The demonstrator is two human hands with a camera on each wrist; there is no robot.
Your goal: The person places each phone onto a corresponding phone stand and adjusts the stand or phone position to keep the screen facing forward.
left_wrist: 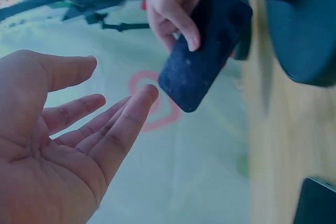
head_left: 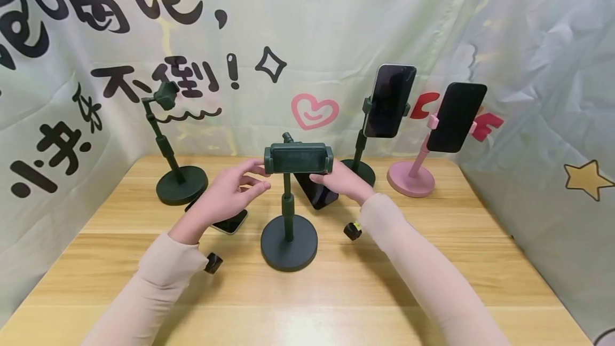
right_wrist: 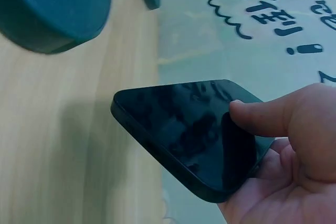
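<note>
In the head view a dark green phone stand (head_left: 287, 212) stands upright at the middle of the table, its clamp level and holding no phone. Behind its post, my right hand (head_left: 348, 181) grips a black smartphone (head_left: 317, 191). The right wrist view shows the thumb on the screen of this phone (right_wrist: 178, 129) and the fingers beneath it. My left hand (head_left: 230, 191) hovers left of the clamp, its fingers spread and loosely bent. Nothing lies in the left palm (left_wrist: 52, 182) in the left wrist view. Another phone (head_left: 231, 222) lies flat on the table below the left hand.
At the back left stands another green stand (head_left: 182, 183) without a phone. At the back right, a green stand (head_left: 359, 148) holds a phone (head_left: 390, 100), and a pink stand (head_left: 411, 178) holds another phone (head_left: 456, 117). A printed cloth (head_left: 259, 15) hangs behind the wooden table (head_left: 365, 292).
</note>
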